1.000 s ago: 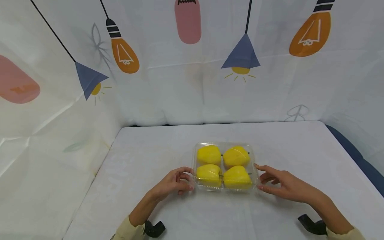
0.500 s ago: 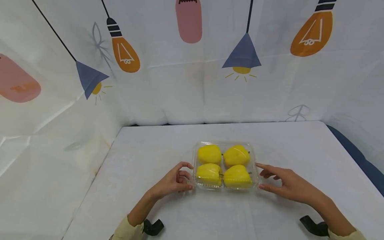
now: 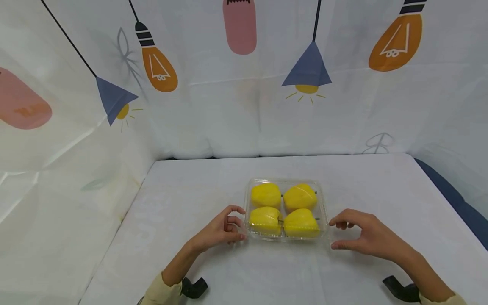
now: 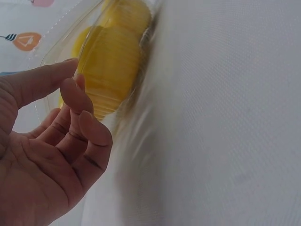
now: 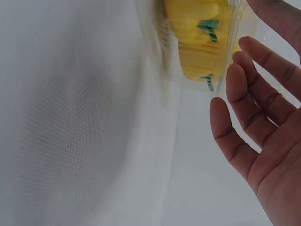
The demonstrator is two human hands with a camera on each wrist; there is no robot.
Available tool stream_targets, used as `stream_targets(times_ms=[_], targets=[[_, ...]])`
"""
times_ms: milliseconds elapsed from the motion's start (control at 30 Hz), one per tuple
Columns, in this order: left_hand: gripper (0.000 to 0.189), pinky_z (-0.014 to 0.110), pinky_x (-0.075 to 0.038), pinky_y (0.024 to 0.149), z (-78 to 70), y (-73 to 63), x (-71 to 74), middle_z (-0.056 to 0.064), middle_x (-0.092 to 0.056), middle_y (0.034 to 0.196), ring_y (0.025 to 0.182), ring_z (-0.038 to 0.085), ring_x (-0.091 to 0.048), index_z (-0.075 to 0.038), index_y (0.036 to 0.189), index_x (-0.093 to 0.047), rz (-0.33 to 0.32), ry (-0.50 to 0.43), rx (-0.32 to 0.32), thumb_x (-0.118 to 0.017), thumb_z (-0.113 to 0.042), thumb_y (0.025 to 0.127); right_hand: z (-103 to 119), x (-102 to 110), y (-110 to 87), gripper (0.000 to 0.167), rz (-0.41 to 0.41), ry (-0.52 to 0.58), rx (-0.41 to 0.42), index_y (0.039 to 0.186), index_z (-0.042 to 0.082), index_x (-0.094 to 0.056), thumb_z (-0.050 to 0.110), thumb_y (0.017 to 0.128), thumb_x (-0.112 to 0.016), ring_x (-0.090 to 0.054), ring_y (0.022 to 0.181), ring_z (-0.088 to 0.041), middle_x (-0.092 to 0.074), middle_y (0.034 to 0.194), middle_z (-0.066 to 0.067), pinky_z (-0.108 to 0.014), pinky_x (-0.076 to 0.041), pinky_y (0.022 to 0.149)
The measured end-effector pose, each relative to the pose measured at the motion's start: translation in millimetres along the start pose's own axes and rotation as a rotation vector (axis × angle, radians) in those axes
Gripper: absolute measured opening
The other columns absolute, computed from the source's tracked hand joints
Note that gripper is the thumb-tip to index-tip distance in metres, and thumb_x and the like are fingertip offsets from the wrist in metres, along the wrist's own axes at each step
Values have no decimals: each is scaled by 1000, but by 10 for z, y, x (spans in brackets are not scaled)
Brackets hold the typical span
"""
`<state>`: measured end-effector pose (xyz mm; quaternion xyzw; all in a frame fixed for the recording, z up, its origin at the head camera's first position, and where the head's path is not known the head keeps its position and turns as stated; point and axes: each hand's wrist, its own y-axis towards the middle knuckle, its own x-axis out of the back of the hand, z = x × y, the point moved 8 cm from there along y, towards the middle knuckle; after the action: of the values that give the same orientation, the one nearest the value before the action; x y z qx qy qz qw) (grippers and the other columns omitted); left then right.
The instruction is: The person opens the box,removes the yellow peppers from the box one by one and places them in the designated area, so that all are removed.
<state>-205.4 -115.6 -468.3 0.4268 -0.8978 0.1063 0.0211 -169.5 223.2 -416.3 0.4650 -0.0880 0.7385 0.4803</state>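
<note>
A clear plastic clamshell box (image 3: 282, 235) lies on the white table, with several yellow bell peppers (image 3: 301, 223) inside. Green stems (image 5: 209, 26) show through its side in the right wrist view. My left hand (image 3: 216, 229) is at the box's left edge, its fingers loosely bent and the fingertips right at the rim. The left wrist view shows the fingers (image 4: 75, 96) overlapping the clear rim. My right hand (image 3: 366, 234) is just off the right edge, thumb and fingers apart with nothing between them.
The white-covered table (image 3: 198, 182) reaches back to a hanging white curtain (image 3: 228, 118) printed with lamps and bulbs. A black curved piece sits at each wrist, the left one (image 3: 194, 288) and the right one (image 3: 400, 289).
My right hand has drawn back slightly from the box's right edge, its fingertips now apart from it. The left hand and the box stay nearly in place.
</note>
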Motion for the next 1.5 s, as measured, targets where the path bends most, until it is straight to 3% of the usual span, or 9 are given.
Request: stream_targets(times_ms=[333, 633, 900, 1200, 1500], targets=[[59, 25, -50, 59, -9, 9, 1, 12, -63, 100, 67, 23, -56, -7, 135, -37, 15, 3, -10, -73, -8, 89, 93, -40, 8, 27, -3, 116, 84, 96, 24, -71, 23, 75, -88, -59, 76, -9, -64, 91, 11, -26, -53, 64], [60, 25, -50, 60, 0, 7, -7, 9, -64, 100, 67, 18, -57, -10, 136, -36, 27, -4, -10, -74, -11, 89, 139, -56, -1, 23, 8, 110, 136, 95, 27, -73, 18, 77, -86, -60, 79, -9, -63, 94, 15, -23, -52, 69], [60, 25, -51, 61, -5, 5, -11, 10, -64, 100, 68, 17, -57, -9, 136, -36, 25, -10, -3, -73, -9, 89, 187, -54, -9, 29, -6, 101, 155, 91, 28, -73, 8, 75, -86, -58, 82, -4, -63, 96, 15, -11, -47, 77], [61, 24, -50, 60, 11, 5, -9, 11, -62, 100, 67, 17, -57, -8, 136, -36, 13, -6, -1, -74, -9, 88, 276, -72, -23, 42, -92, -77, 185, 92, 33, -67, 3, 69, -87, -57, 88, -3, -64, 98, 13, -7, -42, 83], [63, 25, -49, 59, 18, 6, -3, 10, -63, 100, 67, 18, -56, -12, 137, -36, -5, -1, 12, -75, -11, 88, 267, -74, -8, 43, -133, -43, 175, 95, 31, -64, 2, 72, -85, -55, 90, -4, -63, 97, 12, -9, -40, 85]])
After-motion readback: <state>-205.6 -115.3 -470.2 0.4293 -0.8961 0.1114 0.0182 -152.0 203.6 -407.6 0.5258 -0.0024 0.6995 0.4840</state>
